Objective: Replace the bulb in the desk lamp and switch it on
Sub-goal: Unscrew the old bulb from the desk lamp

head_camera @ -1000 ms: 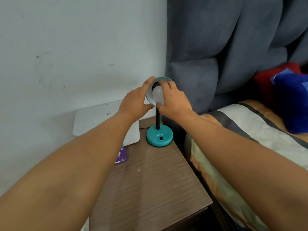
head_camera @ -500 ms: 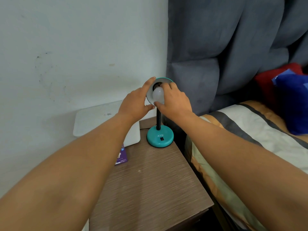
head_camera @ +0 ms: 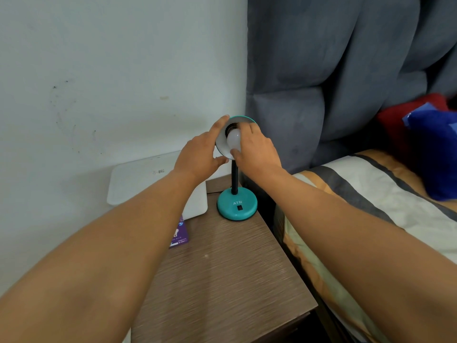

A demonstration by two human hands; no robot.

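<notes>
A small teal desk lamp [head_camera: 237, 204] with a round base and a black neck stands at the far right corner of the brown wood-grain table [head_camera: 222, 280], its dished shade [head_camera: 241, 118] tilted up toward the camera. Inside the shade sits a frosted white round bulb [head_camera: 233, 141], its narrow end at the dark socket in the centre of the shade. The right hand [head_camera: 257, 151] reaches in from the right and its grip is closed around the bulb, thumb under the glass and fingers over the top. The left hand [head_camera: 199, 157] has its grip wrapped on the left rim of the shade, index finger stretched up along the edge and thumb touching the lower rim. A black rocker switch [head_camera: 239, 207] shows on the front of the base below the letters ATN; the bulb is unlit. At the far left corner a flat white square device [head_camera: 138, 181] lies partly over the table's left edge against the pale wall [head_camera: 111, 70]. A purple printed card [head_camera: 180, 235] lies near the left edge, partly hidden by the left forearm. Beyond the right edge are a grey padded headboard [head_camera: 333, 70] and a bed with a striped cover [head_camera: 371, 194].
</notes>
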